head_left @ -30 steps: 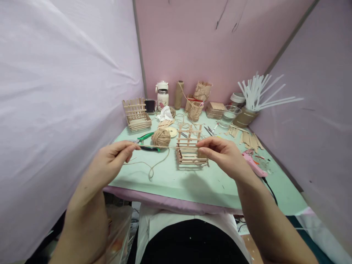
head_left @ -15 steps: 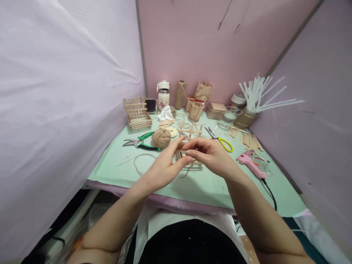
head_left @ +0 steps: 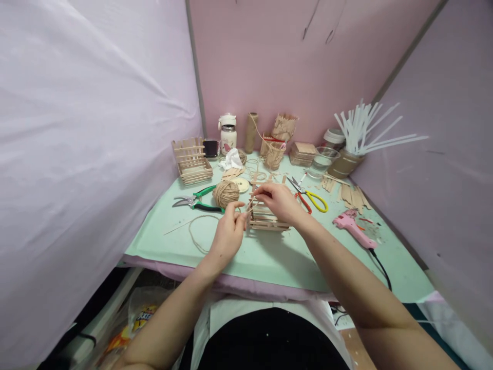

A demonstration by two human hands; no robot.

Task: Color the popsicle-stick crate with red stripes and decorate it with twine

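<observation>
1. As two hands work side by side, one slatted basket [head_left: 195,171] stands far left, behind one pair of pruners [head_left: 198,199] and one twine ball [head_left: 226,193].
2. The left hand [head_left: 227,231] draws thumb and fingers close at the crate's left end; its hold cannot be told.
3. One pale, gapped stick crate [head_left: 267,222] sits on the green tabletop [head_left: 269,264], partly hidden.
4. The right hand [head_left: 281,202] pinches one thin strand [head_left: 250,201] over it.
5. One pink glue gun [head_left: 355,229] lies right.
</observation>
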